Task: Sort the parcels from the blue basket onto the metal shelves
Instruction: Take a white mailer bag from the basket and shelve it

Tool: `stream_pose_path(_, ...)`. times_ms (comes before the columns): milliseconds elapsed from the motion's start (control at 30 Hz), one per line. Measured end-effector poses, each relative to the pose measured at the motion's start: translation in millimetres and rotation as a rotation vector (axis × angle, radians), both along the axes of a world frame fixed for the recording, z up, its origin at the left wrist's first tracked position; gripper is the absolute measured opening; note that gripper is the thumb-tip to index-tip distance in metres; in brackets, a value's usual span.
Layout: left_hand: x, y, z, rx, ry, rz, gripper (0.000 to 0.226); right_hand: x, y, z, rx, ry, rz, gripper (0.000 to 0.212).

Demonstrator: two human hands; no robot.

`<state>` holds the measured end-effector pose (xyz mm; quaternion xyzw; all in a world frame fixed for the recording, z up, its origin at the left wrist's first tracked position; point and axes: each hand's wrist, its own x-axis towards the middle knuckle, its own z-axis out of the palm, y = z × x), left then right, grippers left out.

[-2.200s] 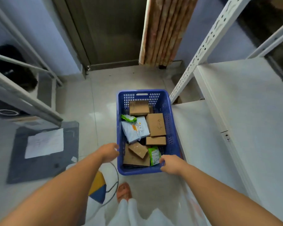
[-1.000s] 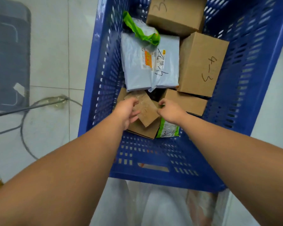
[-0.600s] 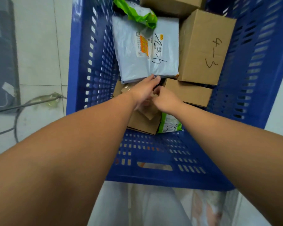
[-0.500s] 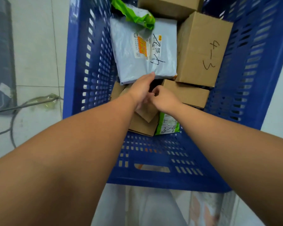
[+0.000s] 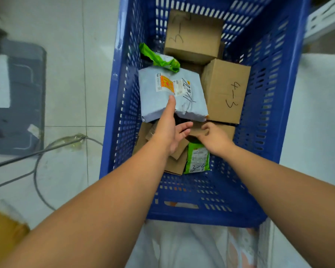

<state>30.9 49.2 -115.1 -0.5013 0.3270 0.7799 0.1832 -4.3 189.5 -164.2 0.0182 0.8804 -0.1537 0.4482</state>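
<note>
left hand point(image 5: 170, 130) is spread open over the basket point(image 5: 124, 105), palm down, its forefinger laid out along the near part of the grey mailer point(image 5: 172, 93) and the other fingers fanned toward the right, above the dark gap at the mailer's near edge. it holds nothing as far as i can see. right hand point(image 5: 214, 139) sits just beside it on the right, fingers curled loosely at the near edge of a low box point(image 5: 228, 128); i cannot tell whether it grips that box or only rests on it.

what the next move turns on, to my eye, is the mailer: it lies straight ahead of the left hand, on the far side, touching the forefinger, with its long axis running near to far and leaning a little to the right. the left hand is the nearer one, already on it; the right hand lies off its near right corner. the mailer rests against the 4-3 box point(image 5: 225, 89) on its right and under the green bag point(image 5: 162, 59) at its far end, so i judge a lift would need the near edge raised first, fingers going under from the gap.

under my wrists are a small tilted box point(image 5: 179, 149), a flat box point(image 5: 174, 165) beneath it, and a green 3-4 pouch point(image 5: 197, 159). the 3- box point(image 5: 193, 33) sits at the far end.
</note>
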Motion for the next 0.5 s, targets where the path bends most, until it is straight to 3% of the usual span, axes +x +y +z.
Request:
stream_pose_path(100,-4,-3,42,0.079,0.054,0.022,0.077,-5,-8,35,-0.069,0.146,-0.06,0.07)
stream_pose_path(167,-3,-3,63,0.119,0.057,0.054,0.086,-6,-19,59,-0.038,0.303,0.061,0.088)
stream_pose_path(233,1,-4,80,0.168,0.064,0.097,0.089,-9,-32,81,-0.004,0.382,0.241,0.091)
stream_pose_path(333,12,-2,104,0.24,0.08,0.167,0.089,-11,-44,99,0.037,0.296,0.372,0.084)
stream_pose_path(433,22,4,125,0.249,0.067,0.179,0.08,-4,-49,99,-0.108,0.024,0.209,0.081)
stream_pose_path(500,29,10,136,0.247,0.06,0.164,0.072,4,-49,104,-0.184,-0.035,0.127,0.076)
